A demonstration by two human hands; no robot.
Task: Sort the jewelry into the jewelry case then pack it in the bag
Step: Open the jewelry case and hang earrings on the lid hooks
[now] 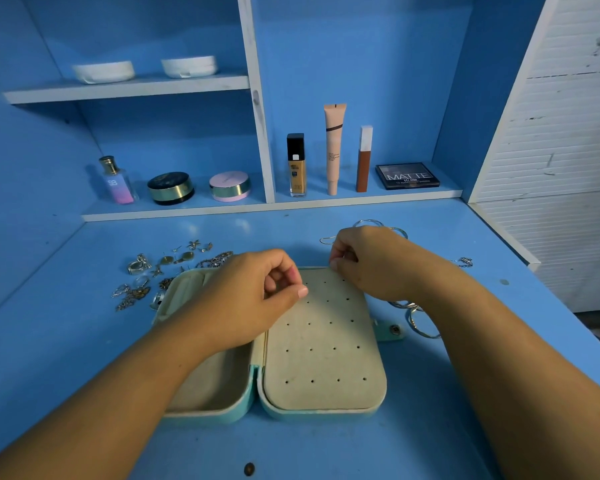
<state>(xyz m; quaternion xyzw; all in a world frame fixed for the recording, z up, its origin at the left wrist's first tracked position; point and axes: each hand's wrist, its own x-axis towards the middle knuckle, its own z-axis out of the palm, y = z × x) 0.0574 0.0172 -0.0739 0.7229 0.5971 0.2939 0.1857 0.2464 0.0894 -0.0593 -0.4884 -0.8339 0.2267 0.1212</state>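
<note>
**A:** ok where's everything rn?

**B:** mint-green hard-shell jewelry case lies wide open flat on the blue painted desk, right in front of the person. Left half is a beige-lined tray, right half is a beige felt panel w/ rows of small holes. Snap tab sticks out on the right side.

**A:** and the hands?

**B:** left hand is over the hinge area near the panel's top, fingers curled in, thumb tip against forefinger in a pinch. Right hand is at the panel's far edge, fingers also curled tight into a pinch. Whatever's b/w the fingertips is too small, can't tell for either hand tbh.

**A:** rest of the jewelry?

**B:** loose pile of silver and gold rings, earrings and chains on the desk just left of the case, some touching its edge. Thin silver bangles just right of it, partly under the right forearm, more silver hoops behind the right hand. Black eyeshadow palette marked MATTE on the lower shelf at the back.
</note>
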